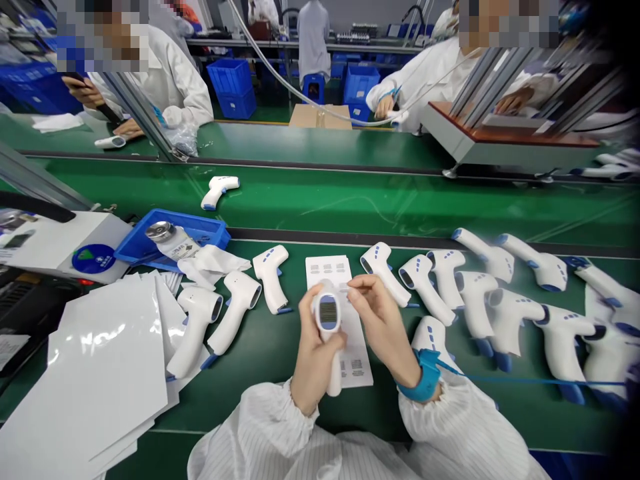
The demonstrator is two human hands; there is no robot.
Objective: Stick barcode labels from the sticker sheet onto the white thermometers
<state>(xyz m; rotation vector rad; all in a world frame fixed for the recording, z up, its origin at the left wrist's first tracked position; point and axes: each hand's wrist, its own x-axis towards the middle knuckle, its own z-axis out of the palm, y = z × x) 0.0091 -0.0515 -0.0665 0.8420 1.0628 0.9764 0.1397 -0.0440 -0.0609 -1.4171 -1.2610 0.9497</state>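
The left hand [315,353] grasps a white infrared thermometer [327,320] above a printed label sheet [357,363]; the right hand [383,327] pinches its upper end. Further thermometers [475,313] lie on the green tabletop [280,407]; blue plastic crates [230,87] stand beyond.

Two hands, one left hand [315,357] and one right hand [383,327], are at one infrared thermometer [327,317], with at least twelve more thermometers [425,290] on the near belt [280,400].

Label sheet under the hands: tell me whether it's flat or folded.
Flat: the sheet lies spread on the green belt, with no fold visible in the parts showing.
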